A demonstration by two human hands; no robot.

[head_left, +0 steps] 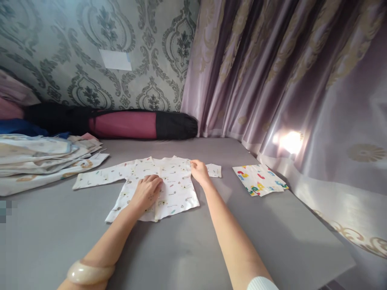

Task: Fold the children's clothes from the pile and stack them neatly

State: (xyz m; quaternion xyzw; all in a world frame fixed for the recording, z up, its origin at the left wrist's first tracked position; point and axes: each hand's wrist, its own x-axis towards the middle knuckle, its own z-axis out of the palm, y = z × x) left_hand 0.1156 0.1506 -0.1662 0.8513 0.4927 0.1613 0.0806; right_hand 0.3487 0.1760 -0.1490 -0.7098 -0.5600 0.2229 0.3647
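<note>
A small white baby shirt [172,191] with a scattered print lies spread out on the grey surface. One long sleeve stretches to the left, and part of the other shows beyond my right hand. My left hand [147,192] rests palm down on the middle of the shirt, its fingers laid on the cloth and slightly bent. At the right shoulder, my right hand [199,170] pinches the shirt's edge between thumb and fingers. That hand and wrist hide where the right sleeve joins the body.
A folded cloth with a colourful print [260,179] lies to the right. Layered pale garments [36,161] are heaped at the left. A black and maroon roll [127,124] lies along the wallpapered wall. Purple curtains [272,80] hang down the right side of the grey surface [193,249].
</note>
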